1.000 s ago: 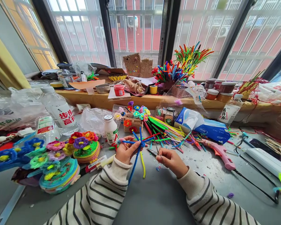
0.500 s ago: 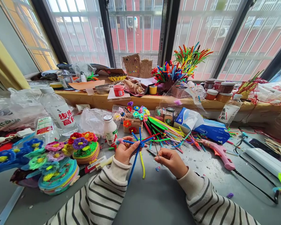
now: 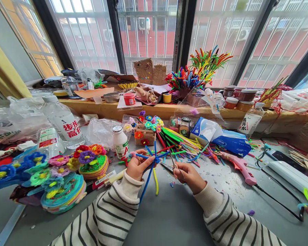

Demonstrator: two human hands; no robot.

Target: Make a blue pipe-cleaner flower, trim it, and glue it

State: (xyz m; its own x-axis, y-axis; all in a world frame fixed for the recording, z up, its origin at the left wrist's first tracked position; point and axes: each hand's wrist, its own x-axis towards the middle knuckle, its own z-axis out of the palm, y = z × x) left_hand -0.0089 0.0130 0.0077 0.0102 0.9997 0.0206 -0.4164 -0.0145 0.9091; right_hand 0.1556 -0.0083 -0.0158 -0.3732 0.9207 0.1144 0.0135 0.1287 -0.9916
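My left hand (image 3: 138, 165) pinches a bundle of blue pipe cleaners (image 3: 149, 176) where they cross. Their arms fan out like a star, and one long stem hangs down past my sleeve. Facing it, my right hand (image 3: 187, 175) has its fingers closed on small metal scissors (image 3: 172, 160), blades pointing up. The blades are close to the tip of a blue arm on the right; whether they touch it I cannot tell. Below the bundle a yellow pipe cleaner (image 3: 156, 182) lies on the grey table (image 3: 169, 218).
Loose pipe cleaners (image 3: 178, 140) lie behind my hands, beside a basket of fuzzy flowers (image 3: 145, 135). A white bottle (image 3: 120, 143) stands left of it. Flower-topped round pieces (image 3: 64, 193) sit at left. On the right lies a pink glue gun (image 3: 242, 167) with its cord.
My right hand has turned slightly, and the scissors show more clearly beside the blue arm's tip. My left hand keeps its pinch on the blue pipe cleaners, nearly still.
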